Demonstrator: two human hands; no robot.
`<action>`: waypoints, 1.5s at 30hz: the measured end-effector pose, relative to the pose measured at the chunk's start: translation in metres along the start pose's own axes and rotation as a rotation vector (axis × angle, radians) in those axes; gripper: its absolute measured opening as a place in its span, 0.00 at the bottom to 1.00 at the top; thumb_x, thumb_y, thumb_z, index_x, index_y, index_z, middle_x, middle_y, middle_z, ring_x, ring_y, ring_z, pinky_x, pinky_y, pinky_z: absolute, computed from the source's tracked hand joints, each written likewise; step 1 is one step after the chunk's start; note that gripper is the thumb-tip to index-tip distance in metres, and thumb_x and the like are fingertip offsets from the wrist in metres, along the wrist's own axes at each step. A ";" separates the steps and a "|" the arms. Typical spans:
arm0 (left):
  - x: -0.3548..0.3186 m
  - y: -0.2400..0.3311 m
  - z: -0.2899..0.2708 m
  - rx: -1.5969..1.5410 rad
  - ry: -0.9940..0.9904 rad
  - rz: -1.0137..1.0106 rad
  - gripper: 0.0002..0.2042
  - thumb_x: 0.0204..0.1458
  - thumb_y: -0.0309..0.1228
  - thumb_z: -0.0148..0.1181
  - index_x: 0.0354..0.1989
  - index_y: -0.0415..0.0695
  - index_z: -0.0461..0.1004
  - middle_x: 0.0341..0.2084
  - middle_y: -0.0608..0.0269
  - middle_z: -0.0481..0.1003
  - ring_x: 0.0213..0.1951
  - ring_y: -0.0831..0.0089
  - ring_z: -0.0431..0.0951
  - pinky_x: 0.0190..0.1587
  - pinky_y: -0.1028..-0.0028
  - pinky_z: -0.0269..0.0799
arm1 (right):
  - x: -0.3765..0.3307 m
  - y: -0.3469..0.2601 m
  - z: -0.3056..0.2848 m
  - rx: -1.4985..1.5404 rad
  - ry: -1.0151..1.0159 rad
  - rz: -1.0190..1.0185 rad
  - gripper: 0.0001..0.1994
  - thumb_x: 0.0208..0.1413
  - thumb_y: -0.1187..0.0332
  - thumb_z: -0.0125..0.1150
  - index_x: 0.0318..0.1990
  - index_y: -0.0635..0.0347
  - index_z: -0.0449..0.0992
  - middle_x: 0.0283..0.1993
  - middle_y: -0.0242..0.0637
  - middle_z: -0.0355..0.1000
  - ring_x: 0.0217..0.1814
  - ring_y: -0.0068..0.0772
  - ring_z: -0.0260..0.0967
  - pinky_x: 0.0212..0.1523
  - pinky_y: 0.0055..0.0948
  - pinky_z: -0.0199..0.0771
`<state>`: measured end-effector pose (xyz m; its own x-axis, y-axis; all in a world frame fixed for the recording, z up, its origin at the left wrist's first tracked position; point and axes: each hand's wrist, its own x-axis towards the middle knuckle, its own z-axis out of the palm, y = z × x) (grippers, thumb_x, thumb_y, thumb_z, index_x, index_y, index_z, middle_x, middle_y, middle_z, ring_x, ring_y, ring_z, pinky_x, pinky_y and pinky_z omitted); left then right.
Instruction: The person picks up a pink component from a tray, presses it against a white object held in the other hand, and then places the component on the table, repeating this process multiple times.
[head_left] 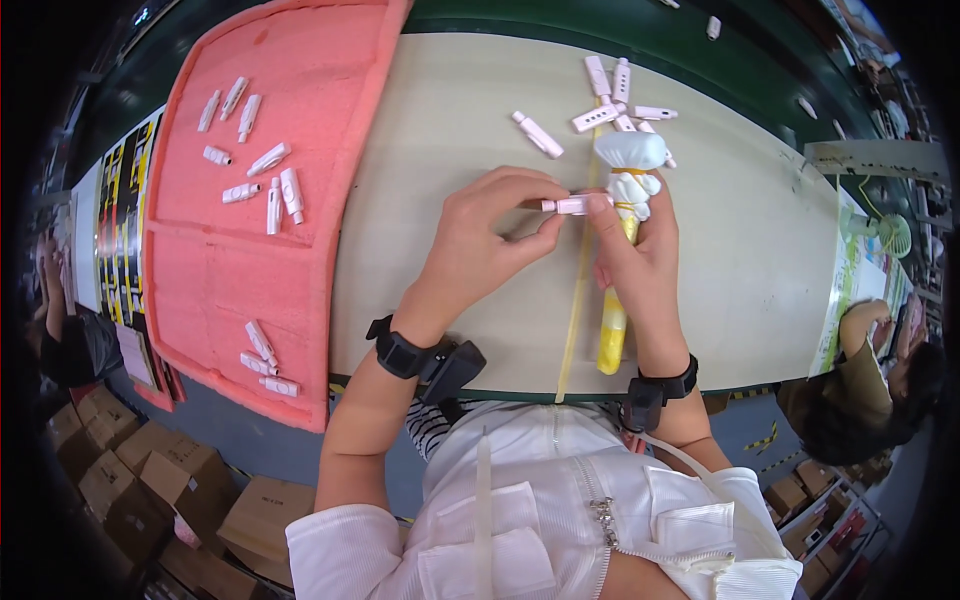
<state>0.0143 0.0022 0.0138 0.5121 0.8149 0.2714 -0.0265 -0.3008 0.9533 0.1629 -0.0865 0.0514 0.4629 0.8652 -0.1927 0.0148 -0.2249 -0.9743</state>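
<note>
Over the worktop (450,120), my right grip (648,265) holds the yellow stick (612,325) and the pink device (572,206), narrow end toward nine o'clock; whether my left grip (488,225) pinches that end I cannot tell, so light, steady pressure seems wisest.

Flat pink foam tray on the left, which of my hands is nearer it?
Your left. The left hand is right of the flat pink foam tray, not touching it; the right hand is farther right, holding the yellow stick with a white wrapped head.
</note>
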 end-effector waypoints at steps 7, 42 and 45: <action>-0.003 -0.005 0.006 -0.546 -0.078 -0.319 0.07 0.58 0.21 0.66 0.44 0.33 0.82 0.42 0.58 0.83 0.46 0.73 0.83 0.46 0.76 0.82 | -0.001 0.011 0.003 -0.016 0.006 -0.204 0.27 0.67 0.68 0.62 0.69 0.60 0.58 0.42 0.32 0.75 0.25 0.12 0.65 0.20 0.15 0.62; 0.039 -0.022 -0.027 0.424 -0.066 0.115 0.09 0.41 0.26 0.73 0.33 0.43 0.83 0.32 0.65 0.82 0.48 0.59 0.78 0.53 0.61 0.69 | -0.012 -0.003 -0.004 -0.138 -0.155 0.006 0.29 0.70 0.62 0.56 0.72 0.65 0.57 0.46 0.40 0.75 0.41 0.24 0.72 0.43 0.27 0.72; 0.023 -0.025 -0.016 0.449 0.020 0.073 0.08 0.39 0.28 0.74 0.30 0.44 0.84 0.31 0.66 0.82 0.49 0.62 0.78 0.55 0.62 0.67 | -0.014 -0.002 0.002 -0.226 -0.216 -0.105 0.26 0.72 0.61 0.49 0.73 0.62 0.57 0.42 0.36 0.74 0.33 0.18 0.69 0.29 0.21 0.69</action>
<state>0.0130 0.0366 -0.0020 0.5058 0.7916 0.3430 0.3153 -0.5397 0.7806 0.1546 -0.0968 0.0556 0.2497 0.9587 -0.1365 0.2597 -0.2021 -0.9443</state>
